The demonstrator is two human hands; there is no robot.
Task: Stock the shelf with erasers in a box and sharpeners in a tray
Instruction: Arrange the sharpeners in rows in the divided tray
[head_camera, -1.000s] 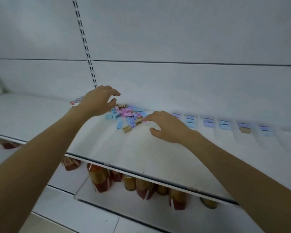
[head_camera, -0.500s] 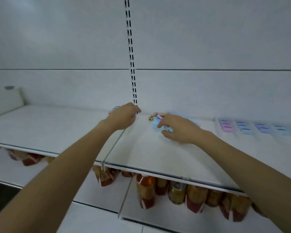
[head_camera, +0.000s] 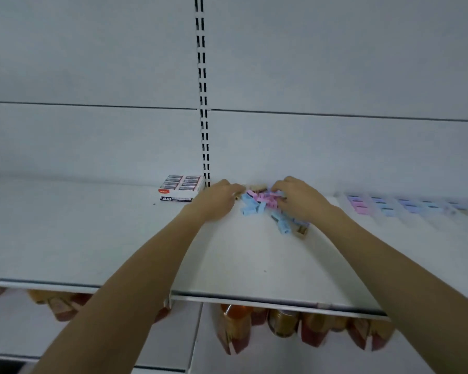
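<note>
Left hand (head_camera: 216, 199) and right hand (head_camera: 299, 198) flank the sharpeners (head_camera: 257, 205), fingers curled; grip cannot be told. Gathering step, probably; next, lift some into tray (head_camera: 405, 209) right of both.

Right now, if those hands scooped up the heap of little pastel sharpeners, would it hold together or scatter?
Probably scatter: the sharpeners lie loose and jumbled, a few apart from the heap. They look small and plastic, so likely light and stiff. Blocky shapes should slide, not roll.
</note>
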